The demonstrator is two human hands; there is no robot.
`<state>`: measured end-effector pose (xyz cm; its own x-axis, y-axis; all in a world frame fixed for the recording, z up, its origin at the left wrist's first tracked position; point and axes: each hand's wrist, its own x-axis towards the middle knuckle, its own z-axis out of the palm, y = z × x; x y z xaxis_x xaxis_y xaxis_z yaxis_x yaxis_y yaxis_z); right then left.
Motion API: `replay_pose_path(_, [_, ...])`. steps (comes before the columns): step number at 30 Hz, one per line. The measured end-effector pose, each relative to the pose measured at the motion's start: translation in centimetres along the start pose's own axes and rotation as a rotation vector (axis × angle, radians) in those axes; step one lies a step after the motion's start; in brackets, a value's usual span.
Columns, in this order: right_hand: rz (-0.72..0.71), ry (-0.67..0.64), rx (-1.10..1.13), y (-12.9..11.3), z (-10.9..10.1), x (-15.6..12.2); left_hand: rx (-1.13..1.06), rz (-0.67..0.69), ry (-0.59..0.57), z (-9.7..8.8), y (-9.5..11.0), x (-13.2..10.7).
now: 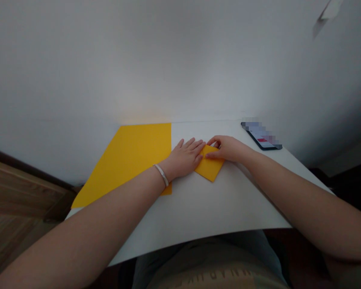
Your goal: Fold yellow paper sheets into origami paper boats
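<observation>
A small folded piece of yellow paper (211,168) lies on the white table, turned at an angle. My left hand (185,159) rests flat with its fingers stretched out, and the fingertips touch the paper's left edge. A silver bracelet (161,175) circles that wrist. At the paper's upper right, my right hand (225,148) pinches it, thumb on top and index finger bent along the far edge. The fingers of the right hand cover the paper's upper right corner.
A large yellow sheet (120,160) covers the left side of the white table (204,216), partly beneath my left forearm. Toward the back right lies a phone (262,136) with its screen lit. A wall (174,60) rises right behind the table, and wooden furniture (24,200) stands at left.
</observation>
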<state>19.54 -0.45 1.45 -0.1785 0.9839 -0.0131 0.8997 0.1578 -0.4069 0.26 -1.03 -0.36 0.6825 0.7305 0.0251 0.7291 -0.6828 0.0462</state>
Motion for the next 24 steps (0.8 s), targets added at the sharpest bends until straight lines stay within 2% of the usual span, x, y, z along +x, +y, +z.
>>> replay_pose_path(6, [0.017, -0.051, 0.044, 0.4, 0.1, 0.6, -0.062, -0.017, 0.035, 0.4, -0.3, 0.2])
replay_pose_path(10, [0.002, -0.023, -0.021, 0.2, 0.0, 0.3, -0.071, -0.023, 0.076, 0.6, -0.3, 0.4])
replay_pose_path(17, [-0.020, -0.003, -0.109, -0.1, -0.2, -0.4, -0.066, -0.027, 0.054, 0.9, -0.4, 0.8])
replay_pose_path(24, [-0.024, 0.010, -0.164, -0.2, -0.1, -0.4, -0.074, -0.074, 0.095, 0.6, -0.2, 0.8])
